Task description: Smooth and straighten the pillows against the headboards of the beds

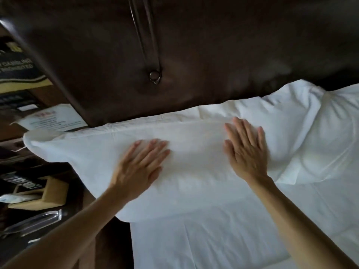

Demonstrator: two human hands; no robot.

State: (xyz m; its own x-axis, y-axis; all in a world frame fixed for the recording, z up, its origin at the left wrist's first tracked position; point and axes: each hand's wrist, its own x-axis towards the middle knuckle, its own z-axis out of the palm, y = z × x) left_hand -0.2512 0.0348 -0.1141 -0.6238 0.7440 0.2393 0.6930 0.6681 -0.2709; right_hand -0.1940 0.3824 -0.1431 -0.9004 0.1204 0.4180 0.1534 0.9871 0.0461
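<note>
A pillow (108,152) lies on the bed (223,239) with its far edge against the headboard (194,55). Both hands rest flat on top of it, the left hand (138,167) near its middle and the right hand (245,150) further right, apart from each other. A second pillow (314,133) lies to the right, touching the first and also against the headboard. Left of the bed stands a bench (87,239); on it sit a small box (50,193) and, nearer, a clear tray (33,222). A printed card (52,118) lies behind the first pillow's left end, beside the headboard.
</note>
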